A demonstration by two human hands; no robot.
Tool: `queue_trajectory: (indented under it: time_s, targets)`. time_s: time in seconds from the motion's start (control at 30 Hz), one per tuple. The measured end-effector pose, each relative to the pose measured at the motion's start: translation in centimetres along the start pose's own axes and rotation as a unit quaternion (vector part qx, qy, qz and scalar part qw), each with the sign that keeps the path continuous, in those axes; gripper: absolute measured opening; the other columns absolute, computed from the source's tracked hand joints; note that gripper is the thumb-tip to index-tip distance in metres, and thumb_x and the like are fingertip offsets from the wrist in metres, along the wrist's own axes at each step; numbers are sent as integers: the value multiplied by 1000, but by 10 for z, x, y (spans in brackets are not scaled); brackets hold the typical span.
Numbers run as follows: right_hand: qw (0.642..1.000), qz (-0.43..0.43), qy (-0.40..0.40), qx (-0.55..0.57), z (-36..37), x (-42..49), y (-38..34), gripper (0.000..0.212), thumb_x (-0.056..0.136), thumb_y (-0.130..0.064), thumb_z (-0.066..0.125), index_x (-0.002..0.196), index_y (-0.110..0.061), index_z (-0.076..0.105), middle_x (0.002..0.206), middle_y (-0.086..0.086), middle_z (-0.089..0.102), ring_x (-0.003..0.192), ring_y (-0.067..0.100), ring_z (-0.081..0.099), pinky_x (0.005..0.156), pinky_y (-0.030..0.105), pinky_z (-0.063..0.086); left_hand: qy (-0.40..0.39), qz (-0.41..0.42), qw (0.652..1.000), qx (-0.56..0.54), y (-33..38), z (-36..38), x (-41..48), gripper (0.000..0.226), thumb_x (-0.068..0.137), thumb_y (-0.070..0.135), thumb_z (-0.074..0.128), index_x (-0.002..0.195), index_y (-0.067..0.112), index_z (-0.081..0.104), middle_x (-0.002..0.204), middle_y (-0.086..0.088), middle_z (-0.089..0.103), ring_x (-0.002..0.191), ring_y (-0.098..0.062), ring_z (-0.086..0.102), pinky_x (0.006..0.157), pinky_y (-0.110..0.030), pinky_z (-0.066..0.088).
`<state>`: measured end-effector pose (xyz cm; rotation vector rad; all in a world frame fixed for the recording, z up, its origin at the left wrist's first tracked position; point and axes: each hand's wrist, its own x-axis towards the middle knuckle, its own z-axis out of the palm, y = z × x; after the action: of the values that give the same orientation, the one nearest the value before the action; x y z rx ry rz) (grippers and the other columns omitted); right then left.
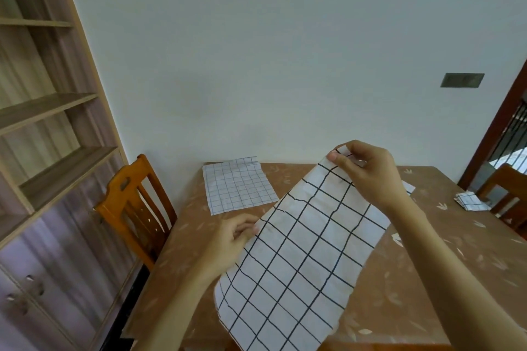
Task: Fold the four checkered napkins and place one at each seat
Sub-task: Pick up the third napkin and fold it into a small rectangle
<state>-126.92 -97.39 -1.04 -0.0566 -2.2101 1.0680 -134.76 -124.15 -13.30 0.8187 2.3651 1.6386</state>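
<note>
Brown patterned bench (pixel 413 279), pale wall (pixel 285 65). Fingers of left hand (pixel 231 239) pinch checkered napkin (pixel 299 259) by side edge; right hand (pixel 368 171) pinches its top corner. Beyond left fingers a flat napkin (pixel 238 185), right of right fingers a folded napkin (pixel 470 201).

white black-checked napkin (pixel 299 259), brown leaf-patterned table (pixel 445 288)
</note>
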Motion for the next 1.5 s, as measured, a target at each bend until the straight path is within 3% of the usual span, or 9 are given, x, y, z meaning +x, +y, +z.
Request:
queue_trajectory:
  time_s: [0.17,0.4,0.63,0.83,0.97,1.07,1.17,1.27,1.5]
  targets:
    - [1000,-5,0,0,7,1,-11,22,89,-37,72,85,-16,73,83,1,75,84,22,70,81,42,56,-24,3,999,-43,10,5,-4,68,72,63,80,128,27,65,125,12,72,120,-6,65,105,-35,52]
    - [999,-30,-7,-24,12,6,-26,21,89,-37,73,86,-16,73,83,1,74,77,17,65,71,28,49,-7,19,997,-69,20,11,-2,41,81,16,83,118,27,69,111,8,78,106,-12,73,99,-47,57]
    - [996,-43,-70,-25,24,1,-38,8,86,-34,76,84,-27,72,86,-4,75,83,13,67,76,25,51,-41,28,996,-80,44,16,1,46,87,38,78,129,27,64,126,9,72,121,-10,66,105,-42,52]
    - [996,-60,-26,-62,37,-7,-35,48,79,-43,80,121,-24,66,110,-13,68,103,2,60,95,21,46,45,35,988,-142,66,22,12,19,93,8,71,109,17,75,99,1,81,93,-17,77,78,-33,63]
    - [992,95,79,11,33,-25,-15,85,72,-54,82,143,-30,43,135,-10,54,130,8,49,105,33,40,55,11,977,-208,62,9,8,22,92,5,70,111,14,73,105,0,80,99,-15,76,76,-20,59]
    - [964,234,8,126,27,-39,0,90,75,-60,76,149,-28,38,140,-9,51,131,9,49,102,30,39,52,-3,972,-227,60,0,6,23,92,6,69,114,9,72,108,-2,79,102,-16,75,77,-19,59]
    - [928,276,-90,236,29,-50,17,79,70,-73,73,134,-28,59,134,-9,64,126,15,59,112,44,42,49,-11,971,-232,62,-4,2,23,93,7,68,116,8,72,108,-3,79,99,-15,76,75,-18,59]
    - [897,271,-108,334,35,-55,19,53,84,-49,75,125,-16,68,127,18,68,118,43,63,106,60,46,36,-11,976,-214,64,-7,-1,24,94,5,65,117,7,72,108,-1,79,98,-11,76,74,-14,57]
    - [895,218,-29,388,45,-55,17,55,81,-3,76,132,-13,58,114,17,75,105,36,72,87,44,57,24,12,987,-156,64,-10,0,15,100,18,60,105,21,74,99,15,79,94,4,73,74,-6,51]
